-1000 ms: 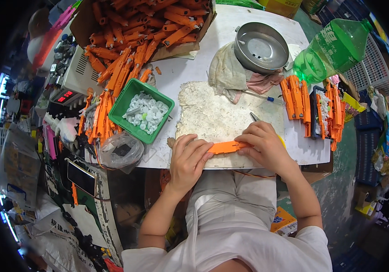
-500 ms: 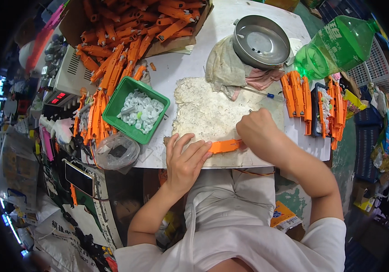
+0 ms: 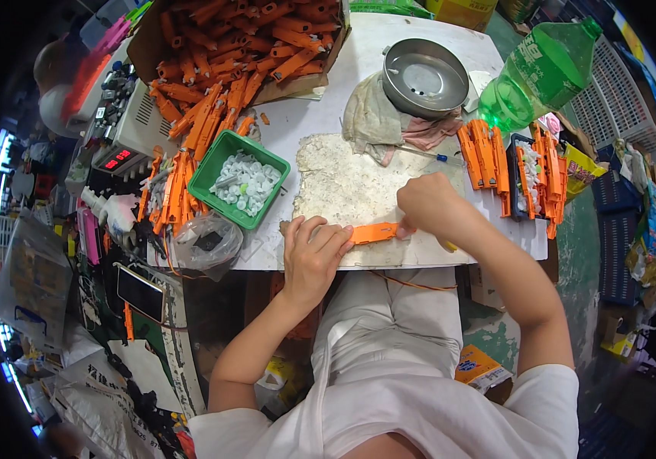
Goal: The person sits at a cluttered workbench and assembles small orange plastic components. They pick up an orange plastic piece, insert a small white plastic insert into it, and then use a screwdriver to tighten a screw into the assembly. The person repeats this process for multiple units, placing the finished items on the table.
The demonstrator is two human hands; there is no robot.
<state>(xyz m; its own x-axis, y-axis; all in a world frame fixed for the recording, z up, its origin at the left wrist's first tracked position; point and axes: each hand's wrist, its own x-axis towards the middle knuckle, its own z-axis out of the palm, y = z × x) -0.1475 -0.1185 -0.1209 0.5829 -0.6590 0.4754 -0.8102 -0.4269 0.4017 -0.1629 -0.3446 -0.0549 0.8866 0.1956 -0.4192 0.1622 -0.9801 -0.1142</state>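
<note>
A long orange plastic part (image 3: 374,233) lies crosswise on the worn pale board (image 3: 336,180), close to the table's front edge. My left hand (image 3: 313,249) rests at its left end, thumb and fingers closed on it. Curled into a fist, my right hand (image 3: 431,205) is at the part's right end, its thumb side touching it. A small yellow end (image 3: 448,245) shows under the right wrist; what the fist holds is hidden.
Left of the board stands a green bin (image 3: 240,180) of small whitish plastic pieces. Behind it, a carton holds many orange parts (image 3: 244,46). A metal bowl (image 3: 426,76) sits on a rag (image 3: 370,118). Rightward are a green bottle (image 3: 542,73) and more orange parts (image 3: 485,157).
The view has shifted slightly. My right fist has turned over the part's right end, and a yellow end now shows below the wrist. My left hand stays at the left end.
</note>
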